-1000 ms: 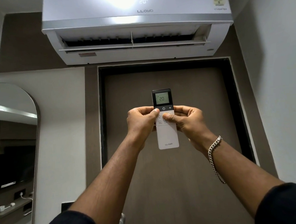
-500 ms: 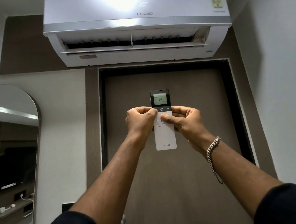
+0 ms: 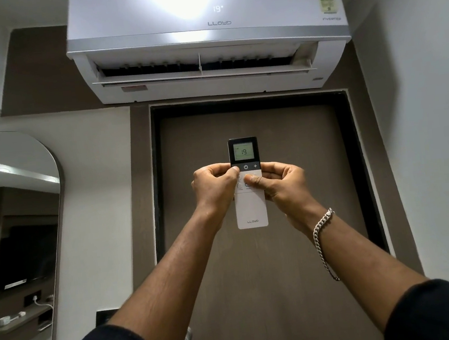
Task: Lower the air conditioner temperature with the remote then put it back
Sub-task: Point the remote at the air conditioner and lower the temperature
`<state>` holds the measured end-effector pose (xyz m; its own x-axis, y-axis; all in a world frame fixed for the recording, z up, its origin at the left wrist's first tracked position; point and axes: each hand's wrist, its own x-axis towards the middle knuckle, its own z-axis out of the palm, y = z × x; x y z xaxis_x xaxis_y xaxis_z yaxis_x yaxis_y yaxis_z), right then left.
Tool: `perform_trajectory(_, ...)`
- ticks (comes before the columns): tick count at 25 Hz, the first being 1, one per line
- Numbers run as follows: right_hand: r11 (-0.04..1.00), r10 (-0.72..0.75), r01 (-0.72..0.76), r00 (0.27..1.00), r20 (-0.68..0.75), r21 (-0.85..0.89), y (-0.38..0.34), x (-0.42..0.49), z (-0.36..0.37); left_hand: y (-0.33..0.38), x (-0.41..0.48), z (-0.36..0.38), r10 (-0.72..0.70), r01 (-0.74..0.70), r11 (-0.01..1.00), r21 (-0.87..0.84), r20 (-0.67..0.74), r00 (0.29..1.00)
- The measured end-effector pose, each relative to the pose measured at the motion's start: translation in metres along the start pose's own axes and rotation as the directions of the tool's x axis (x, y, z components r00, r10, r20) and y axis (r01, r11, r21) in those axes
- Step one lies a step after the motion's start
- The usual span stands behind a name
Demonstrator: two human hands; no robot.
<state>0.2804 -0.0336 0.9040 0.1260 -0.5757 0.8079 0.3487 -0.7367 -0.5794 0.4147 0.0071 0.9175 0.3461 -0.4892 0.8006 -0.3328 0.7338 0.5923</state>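
Left hand (image 3: pixel 214 187) and right hand (image 3: pixel 277 183) both grip the Lloyd remote (image 3: pixel 250 208), upright. Remote display reads 19. Air conditioner (image 3: pixel 146 20) panel reads 19.

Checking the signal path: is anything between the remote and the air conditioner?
Nothing visible. The remote, held upright in the left hand and right hand, has open air up to the air conditioner.

Showing are one remote (image 3: pixel 250 208), one air conditioner (image 3: pixel 205 47), one door (image 3: pixel 270 275), one arched mirror (image 3: pixel 15 219), one bracelet (image 3: pixel 323 239), and two hands, left hand (image 3: pixel 214 190) and right hand (image 3: pixel 280 184).
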Motion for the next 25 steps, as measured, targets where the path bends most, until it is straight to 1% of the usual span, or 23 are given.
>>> perform_trajectory(10,1.000,-0.008,0.008,0.999,0.034,0.002,0.006,-0.004,-0.005,-0.003,-0.002,-0.005,0.001,-0.001,1.000,-0.001,0.060,0.998)
perform_trajectory(17,1.000,-0.023,0.022,0.999,0.026,0.006,0.005,-0.005,-0.009,0.000,0.000,-0.004,-0.016,0.019,0.999,-0.031,0.111,0.994)
perform_trajectory(25,0.999,-0.036,0.036,0.999,0.025,-0.023,-0.004,-0.005,-0.011,0.007,-0.001,0.000,-0.015,0.019,0.998,-0.055,0.078,0.997)
